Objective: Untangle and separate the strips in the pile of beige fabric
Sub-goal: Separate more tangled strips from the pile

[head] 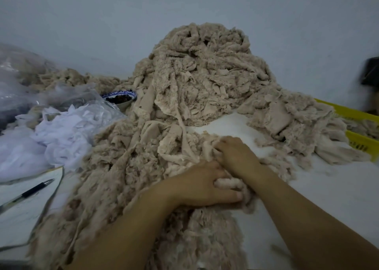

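Small textile-scrap workshop, prob. informal: big pile of beige fabric [205,75] on white desk [328,198] by bare wall [82,23]; bagged white scraps [61,134], yellow crate [362,143], notepad [16,218] w/ pen [34,190].

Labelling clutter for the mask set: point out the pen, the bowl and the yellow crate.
pen [38,188]: head view, on the dark barrel.
bowl [123,105]: head view, on the white outer wall.
yellow crate [357,141]: head view, on the front wall.

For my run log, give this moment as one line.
step: untangling | left hand: grips fluffy strip | right hand: pinches fabric in pile | pile: mostly tangled
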Available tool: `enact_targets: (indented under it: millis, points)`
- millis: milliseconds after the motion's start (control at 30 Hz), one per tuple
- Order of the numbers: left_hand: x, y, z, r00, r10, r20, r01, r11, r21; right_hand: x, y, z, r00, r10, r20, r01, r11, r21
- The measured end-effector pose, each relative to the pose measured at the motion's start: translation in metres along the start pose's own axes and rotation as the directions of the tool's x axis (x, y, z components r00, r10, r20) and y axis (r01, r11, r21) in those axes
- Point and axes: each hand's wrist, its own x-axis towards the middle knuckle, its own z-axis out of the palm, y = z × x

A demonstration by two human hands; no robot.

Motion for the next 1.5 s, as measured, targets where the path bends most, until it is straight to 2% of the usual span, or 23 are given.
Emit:
enact_targets:
  millis: [100, 167, 200, 267, 300, 333, 367, 433, 500, 567, 633, 700, 767, 833, 933, 1000, 1033, 1067, 1133, 1200, 1267, 1367, 1500]
  points:
    - [-0.002, -0.006, 0.001, 1.0, 0.013, -0.023, -0.015, 0.995, -0.096, 0.004, 0.006, -0.005, 0.965, 0.192, -0.176, -0.111, 0.915, 0.387]
    - [-0.003, -0.011, -0.002, 0.987, 0.007, -0.16, -0.044, 0.972, -0.232, 0.005, 0.012, -0.021, 0.878, 0.429, -0.212, -0.155, 0.674, 0.722]
    - [-0.001, -0.015, -0.004, 0.951, -0.04, -0.306, -0.05, 0.959, -0.281, 0.004, 0.013, -0.03, 0.83, 0.511, -0.221, -0.114, 0.544, 0.831]
    - [0.006, -0.026, -0.01, 0.742, -0.145, -0.655, -0.046, 0.963, -0.266, 0.001, 0.018, -0.046, 0.761, 0.607, -0.23, 0.015, 0.338, 0.941]
    - [0.01, -0.035, -0.014, 0.617, -0.219, -0.756, -0.004, 0.96, -0.281, -0.001, 0.021, -0.052, 0.739, 0.636, -0.223, 0.054, 0.274, 0.96]
    - [0.013, -0.044, -0.018, 0.548, -0.311, -0.776, 0.062, 0.941, -0.333, -0.004, 0.026, -0.057, 0.716, 0.664, -0.215, 0.076, 0.233, 0.97]
    - [0.015, -0.052, -0.021, 0.552, -0.412, -0.725, 0.147, 0.904, -0.402, -0.007, 0.032, -0.061, 0.692, 0.693, -0.202, 0.092, 0.193, 0.977]
    - [0.017, -0.065, -0.023, 0.662, -0.511, -0.548, 0.312, 0.853, -0.419, -0.011, 0.041, -0.065, 0.651, 0.742, -0.161, 0.116, 0.113, 0.987]
    - [0.018, -0.068, -0.019, 0.761, -0.478, -0.439, 0.378, 0.876, -0.299, -0.014, 0.047, -0.065, 0.616, 0.772, -0.16, 0.089, 0.134, 0.987]
    - [0.02, -0.067, -0.016, 0.797, -0.421, -0.433, 0.353, 0.906, -0.233, -0.019, 0.048, -0.062, 0.604, 0.787, -0.128, 0.075, 0.105, 0.992]
    - [0.019, -0.063, -0.017, 0.745, -0.41, -0.526, 0.29, 0.91, -0.298, -0.023, 0.048, -0.059, 0.632, 0.772, -0.065, 0.102, 0.0, 0.995]
    - [0.016, -0.061, -0.026, 0.592, -0.509, -0.625, 0.191, 0.842, -0.505, -0.027, 0.054, -0.06, 0.659, 0.752, 0.009, 0.157, -0.149, 0.976]
    - [0.01, -0.061, -0.043, 0.472, -0.682, -0.559, -0.024, 0.624, -0.781, -0.03, 0.06, -0.063, 0.676, 0.732, 0.087, 0.204, -0.299, 0.932]
    - [0.004, -0.063, -0.061, 0.499, -0.752, -0.431, -0.255, 0.348, -0.902, -0.032, 0.064, -0.064, 0.69, 0.709, 0.145, 0.179, -0.361, 0.915]
    - [0.0, -0.061, -0.078, 0.539, -0.724, -0.431, -0.39, 0.239, -0.889, -0.033, 0.062, -0.06, 0.734, 0.66, 0.161, 0.066, -0.305, 0.95]
    - [0.0, -0.055, -0.083, 0.538, -0.714, -0.447, -0.433, 0.221, -0.874, -0.03, 0.058, -0.056, 0.758, 0.635, 0.149, -0.042, -0.179, 0.983]
    - [0.0, -0.051, -0.085, 0.544, -0.704, -0.457, -0.455, 0.21, -0.865, -0.029, 0.052, -0.055, 0.765, 0.632, 0.123, -0.099, -0.073, 0.992]
    - [0.001, -0.048, -0.088, 0.551, -0.693, -0.465, -0.471, 0.202, -0.859, -0.029, 0.047, -0.054, 0.777, 0.625, 0.069, -0.173, 0.106, 0.979]
    - [0.001, -0.041, -0.092, 0.564, -0.664, -0.491, -0.466, 0.235, -0.853, -0.025, 0.04, -0.049, 0.857, 0.503, -0.111, -0.223, 0.556, 0.801]
    - [0.003, -0.032, -0.095, 0.576, -0.634, -0.516, -0.427, 0.305, -0.851, -0.022, 0.031, -0.041, 0.952, 0.27, -0.147, -0.115, 0.756, 0.644]
    - [0.008, -0.023, -0.094, 0.578, -0.599, -0.553, -0.348, 0.432, -0.832, -0.021, 0.017, -0.034, 0.996, 0.077, 0.042, -0.087, 0.805, 0.587]
    - [0.015, -0.014, -0.092, 0.558, -0.475, -0.68, -0.116, 0.767, -0.631, -0.024, -0.001, -0.018, 0.963, -0.144, 0.23, -0.005, 0.839, 0.544]
    - [0.022, -0.009, -0.095, 0.591, -0.361, -0.721, -0.012, 0.89, -0.456, -0.025, -0.014, -0.021, 0.999, 0.014, 0.051, -0.045, 0.736, 0.676]
